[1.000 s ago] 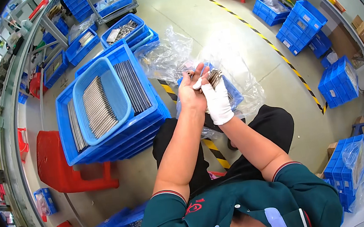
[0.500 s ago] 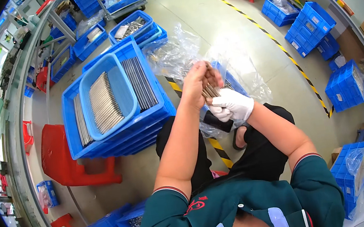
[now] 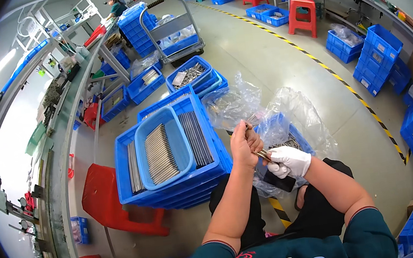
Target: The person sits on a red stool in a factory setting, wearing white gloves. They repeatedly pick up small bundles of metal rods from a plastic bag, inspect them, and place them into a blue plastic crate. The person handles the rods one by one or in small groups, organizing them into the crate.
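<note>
Left hand point(image 3: 245, 145), cupped before, now clenches at ten o'clock of right hand point(image 3: 292, 160); both clutch metal rods point(image 3: 263, 156), seemingly steadier.

Glove point(image 3: 294, 160) white; held rods point(image 3: 264, 155) brownish-metallic; basket point(image 3: 182, 153) light blue; floor tape point(image 3: 349, 88) black-yellow striped.

A small bundle of slender metal rods point(image 3: 262, 155), shiny and silvery-brown, is held off the floor between the bare left fingers point(image 3: 254, 141) and the white-gloved right fingers point(image 3: 278, 168). It slants downward to the right, its ends largely hidden.
</note>
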The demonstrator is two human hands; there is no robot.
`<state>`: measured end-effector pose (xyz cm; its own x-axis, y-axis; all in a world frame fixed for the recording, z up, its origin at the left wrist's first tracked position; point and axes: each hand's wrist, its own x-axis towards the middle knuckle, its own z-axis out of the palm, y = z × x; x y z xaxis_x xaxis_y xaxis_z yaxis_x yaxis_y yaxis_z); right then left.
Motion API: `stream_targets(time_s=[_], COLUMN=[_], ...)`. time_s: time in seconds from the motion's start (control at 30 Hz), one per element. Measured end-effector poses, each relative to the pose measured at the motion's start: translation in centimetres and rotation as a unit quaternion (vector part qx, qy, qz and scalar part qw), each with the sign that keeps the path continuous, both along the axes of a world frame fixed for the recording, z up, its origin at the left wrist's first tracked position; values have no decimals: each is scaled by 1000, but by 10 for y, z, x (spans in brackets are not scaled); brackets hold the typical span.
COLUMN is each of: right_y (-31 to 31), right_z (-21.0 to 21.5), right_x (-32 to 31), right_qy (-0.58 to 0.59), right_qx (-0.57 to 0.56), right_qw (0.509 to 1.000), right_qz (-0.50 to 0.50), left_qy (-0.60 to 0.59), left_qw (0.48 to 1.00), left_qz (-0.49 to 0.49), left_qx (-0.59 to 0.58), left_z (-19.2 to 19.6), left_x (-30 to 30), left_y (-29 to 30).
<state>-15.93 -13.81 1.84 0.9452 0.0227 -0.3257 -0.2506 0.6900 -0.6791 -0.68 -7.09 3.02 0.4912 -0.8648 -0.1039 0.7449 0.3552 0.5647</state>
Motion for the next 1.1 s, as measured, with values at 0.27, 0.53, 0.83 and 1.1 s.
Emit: stream_targets(time_s=[0.27, 0.53, 0.83, 1.1], right_y=[0, 14, -1, 1], right_z=[-5, -3, -12, -3], right_x=[3, 8, -2, 5], right_qy=[48, 53, 8, 75], right_qx=[-107, -328, -502, -361], right_qw=[992, 928, 844, 914], right_qz=[-52, -166, -189, -166], left_qy=[-62, -23, 45, 19], left_qw=[995, 999, 996, 1000], left_qz=[69, 44, -39, 9], left_qx=[45, 11, -65, -14], left_z=[3, -9, -22, -28], left_x=[-16, -7, -13, -10], left_y=[-2, -2, 0, 1])
